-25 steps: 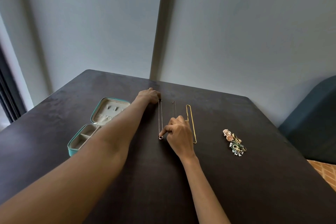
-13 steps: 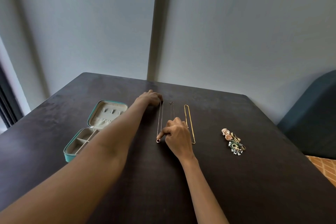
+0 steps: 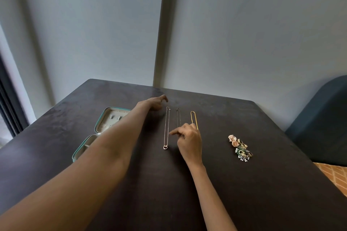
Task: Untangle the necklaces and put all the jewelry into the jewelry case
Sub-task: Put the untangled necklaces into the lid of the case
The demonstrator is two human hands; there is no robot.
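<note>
Head view, the only one: I see three necklaces lying straight and side by side on the table, none crossing. From my left they are a pendant chain, a dark chain and a gold chain. My left hand hovers by the top of the pendant chain, fingers loosely extended, holding nothing. My right hand sits over the lower ends of the dark and gold chains, forefinger out, other fingers curled; I cannot tell whether it pinches anything. One case lies open at my left, part hidden by my forearm. One pile of earrings and rings sits well to the right; pieces too small to count. I judge the risk is dragging a finger across neighbouring chains and tangling them again, or snagging the pendant when lifting.
</note>
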